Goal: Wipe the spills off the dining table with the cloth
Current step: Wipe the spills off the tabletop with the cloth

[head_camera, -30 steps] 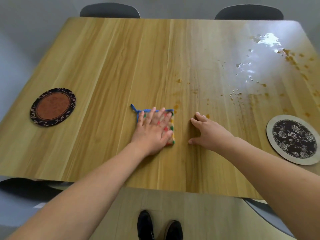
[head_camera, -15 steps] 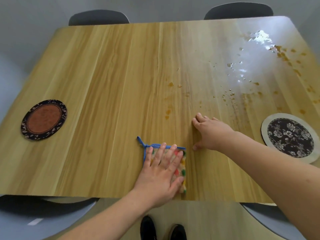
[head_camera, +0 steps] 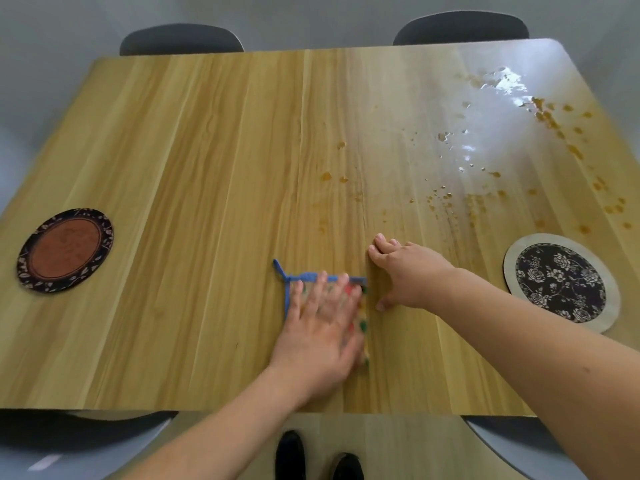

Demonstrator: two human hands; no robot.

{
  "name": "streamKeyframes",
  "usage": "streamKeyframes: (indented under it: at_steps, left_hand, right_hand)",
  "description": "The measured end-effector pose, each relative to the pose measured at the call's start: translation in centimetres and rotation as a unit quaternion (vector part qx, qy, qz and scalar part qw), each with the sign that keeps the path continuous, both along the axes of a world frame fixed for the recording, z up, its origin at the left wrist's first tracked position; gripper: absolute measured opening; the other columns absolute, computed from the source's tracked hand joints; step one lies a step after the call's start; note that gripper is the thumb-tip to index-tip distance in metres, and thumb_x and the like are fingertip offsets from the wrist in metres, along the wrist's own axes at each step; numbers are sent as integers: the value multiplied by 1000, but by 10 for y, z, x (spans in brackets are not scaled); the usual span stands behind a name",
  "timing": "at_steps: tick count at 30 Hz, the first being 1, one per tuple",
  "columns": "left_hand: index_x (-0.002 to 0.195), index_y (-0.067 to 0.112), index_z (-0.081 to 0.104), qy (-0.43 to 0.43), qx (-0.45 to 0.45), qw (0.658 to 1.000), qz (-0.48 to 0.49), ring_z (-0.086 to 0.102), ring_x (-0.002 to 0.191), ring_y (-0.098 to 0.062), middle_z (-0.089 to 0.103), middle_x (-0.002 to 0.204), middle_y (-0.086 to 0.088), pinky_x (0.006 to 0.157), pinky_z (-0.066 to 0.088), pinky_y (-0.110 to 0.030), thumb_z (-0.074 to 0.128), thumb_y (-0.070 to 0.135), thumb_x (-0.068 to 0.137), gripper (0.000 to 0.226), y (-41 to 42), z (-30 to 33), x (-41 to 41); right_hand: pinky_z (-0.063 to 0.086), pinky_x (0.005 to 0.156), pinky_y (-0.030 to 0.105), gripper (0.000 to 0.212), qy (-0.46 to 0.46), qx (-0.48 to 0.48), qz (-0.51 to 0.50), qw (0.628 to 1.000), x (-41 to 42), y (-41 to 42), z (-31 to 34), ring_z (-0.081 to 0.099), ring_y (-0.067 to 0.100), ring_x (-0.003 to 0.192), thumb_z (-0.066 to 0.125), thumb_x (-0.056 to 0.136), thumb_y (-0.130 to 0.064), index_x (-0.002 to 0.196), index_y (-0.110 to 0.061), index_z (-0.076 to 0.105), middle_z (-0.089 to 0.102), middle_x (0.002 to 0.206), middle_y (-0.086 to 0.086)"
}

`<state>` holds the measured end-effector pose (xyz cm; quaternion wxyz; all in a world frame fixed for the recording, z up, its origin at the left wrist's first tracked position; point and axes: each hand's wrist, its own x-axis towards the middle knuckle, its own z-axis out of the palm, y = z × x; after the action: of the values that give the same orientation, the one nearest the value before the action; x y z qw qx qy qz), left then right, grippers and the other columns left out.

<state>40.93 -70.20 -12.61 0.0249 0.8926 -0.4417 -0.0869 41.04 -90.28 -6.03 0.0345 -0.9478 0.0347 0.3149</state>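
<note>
Now, head view: one camera only, so read it by clock face from the table's middle.
Cloth (head_camera: 360, 308): at 6 o'clock, flat on the dining table (head_camera: 194, 209).
Left hand (head_camera: 320, 336): fingers straight, spread, pressing it.
Right hand (head_camera: 407, 275): loosely curled, holding nothing.
Spills (head_camera: 446, 195): at 2 o'clock.
Handling: soft, light, likely to bunch; keep your palm on its middle.

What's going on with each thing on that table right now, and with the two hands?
Cloth: flat on the table, pinned under the left hand.
Left hand: fingers spread straight, pressing the cloth.
Right hand: resting on the bare wood beside the cloth, holding nothing.
Spills: unwiped; orange drops and a clear wet patch at far right.
Table: dry on its left half.
Brown coaster: lying flat, nothing on it.
Floral coaster: lying flat, nothing on it.
</note>
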Motion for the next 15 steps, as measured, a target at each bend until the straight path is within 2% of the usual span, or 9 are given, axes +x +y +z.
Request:
streamKeyframes:
  at_steps: [3,6,8,10,12,15]
  left_hand:
    - [150,18,30,24,1,999,-49,16,146,-33,20,159,-5,110,12,-58,31,54,95,65,19,4,-47]
    - [150,23,29,31,23,997,-67,15,147,-28,20,159,-1,111,9,-55,34,57,92,67,14,5,-23]
    - [153,27,14,17,37,998,-37,2,149,-25,7,162,1,114,-2,-53,28,56,94,67,-4,6,17]
    - [153,30,-6,18,58,997,40,-16,147,-21,-11,161,5,115,-11,-51,22,56,96,68,-28,6,63]
    - [152,30,-9,20,68,994,84,-19,146,-19,-15,160,7,116,-13,-51,21,57,96,69,-48,9,98]
    - [152,30,-8,28,65,994,85,-20,146,-20,-16,160,6,115,-14,-51,19,56,97,67,-61,9,115]
  right_hand:
    - [13,118,35,107,-4,6,1,1000,-1,-2,0,9,20,147,65,79,-57,153,-18,-1,-7,160,3]
    - [12,118,35,104,-13,7,4,1000,-1,-3,-1,9,20,147,64,80,-56,153,-18,0,-6,160,3]
    - [12,119,36,104,-11,8,4,1000,-1,-3,-1,9,20,147,64,80,-55,153,-18,0,-6,160,3]
    - [11,119,36,106,-5,6,1,1000,-1,-2,-1,8,20,147,66,79,-56,153,-18,-1,-7,160,3]
    - [11,120,37,107,-1,-3,2,1000,0,-2,-1,7,21,147,66,78,-56,153,-18,-1,-7,160,3]
    - [12,119,37,107,3,-15,7,1000,3,-2,-1,8,21,147,65,79,-56,153,-18,-1,-7,160,4]
